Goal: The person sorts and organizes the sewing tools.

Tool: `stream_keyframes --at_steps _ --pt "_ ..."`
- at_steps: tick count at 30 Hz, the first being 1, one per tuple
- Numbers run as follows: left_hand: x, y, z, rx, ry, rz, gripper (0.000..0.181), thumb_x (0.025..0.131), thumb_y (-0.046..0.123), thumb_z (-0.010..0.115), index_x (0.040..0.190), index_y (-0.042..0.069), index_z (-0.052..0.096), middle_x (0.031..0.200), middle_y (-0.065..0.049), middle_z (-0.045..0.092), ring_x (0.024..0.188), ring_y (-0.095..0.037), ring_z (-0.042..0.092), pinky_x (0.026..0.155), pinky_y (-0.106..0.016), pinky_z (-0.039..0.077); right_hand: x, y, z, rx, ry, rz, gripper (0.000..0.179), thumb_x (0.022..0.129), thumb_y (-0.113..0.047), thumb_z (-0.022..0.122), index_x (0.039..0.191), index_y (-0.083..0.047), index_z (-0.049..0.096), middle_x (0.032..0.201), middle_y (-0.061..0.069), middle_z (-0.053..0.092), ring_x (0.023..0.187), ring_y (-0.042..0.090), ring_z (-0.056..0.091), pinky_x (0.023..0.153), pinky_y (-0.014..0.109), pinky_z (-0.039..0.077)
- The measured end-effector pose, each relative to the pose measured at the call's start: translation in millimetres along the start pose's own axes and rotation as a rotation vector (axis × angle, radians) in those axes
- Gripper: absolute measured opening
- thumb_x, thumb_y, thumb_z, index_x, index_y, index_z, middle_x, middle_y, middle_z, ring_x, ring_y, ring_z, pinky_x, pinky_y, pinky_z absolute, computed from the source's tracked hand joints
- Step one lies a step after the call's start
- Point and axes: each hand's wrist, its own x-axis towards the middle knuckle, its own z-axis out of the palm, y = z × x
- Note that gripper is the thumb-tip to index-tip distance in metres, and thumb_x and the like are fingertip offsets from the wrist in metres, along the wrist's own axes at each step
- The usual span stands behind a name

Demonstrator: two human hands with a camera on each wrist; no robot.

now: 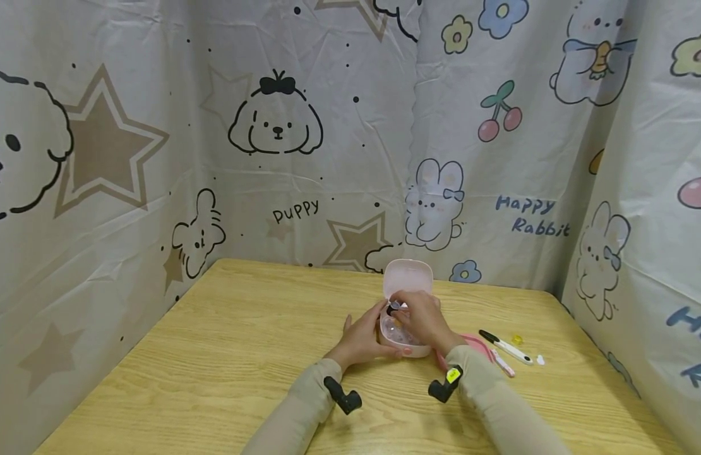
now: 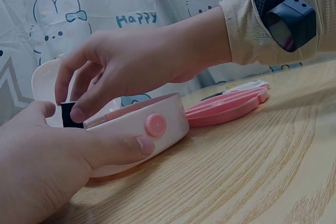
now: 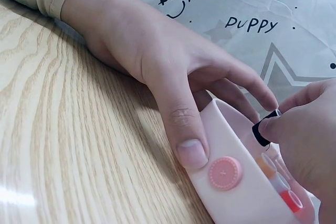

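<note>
Hanging: printed cloth [image 1: 305, 177] | wood-grain table [image 1: 259, 328] | hands [image 1: 359, 338] [image 1: 424, 319] at pink box [image 3: 252, 192]

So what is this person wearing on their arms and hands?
The left sleeve and right sleeve are long and beige. A bent black left gadget and a matching right gadget sit at the wrists; the right one bears a yellow label. No gloves cover the left hand or right hand.
</note>
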Motion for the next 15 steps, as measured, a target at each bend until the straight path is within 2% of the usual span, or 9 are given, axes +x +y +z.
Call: stream_keyframes --at_steps 6,15 --pt "0.3 -1.0 0.0 0.002 -0.001 0.0 0.119 0.073 0.062 0.088 0.165 0.018 0.026 0.163 0.002 0.038 0.144 -0.023 0.042 0.113 -0.076 0.005 -0.4 0.4 4.7 -0.004 -0.006 0.008 0.024 0.084 -0.012 0.087 0.105 -0.015 0.076 0.104 0.002 0.077 0.098 0.029 0.065 0.082 0.057 0.043" --pt "1.6 -4.3 1.3 0.01 0.004 0.002 0.118 0.072 0.064 0.088 0.164 0.019 0.029 0.163 0.002 0.039 0.144 -0.022 0.043 0.114 -0.075 0.005 -0.2 0.5 10.1 -0.032 -0.041 0.014 0.019 0.086 -0.012 0.085 0.103 -0.016 0.078 0.101 0.001 0.075 0.098 0.027 0.062 0.087 0.058 0.042"
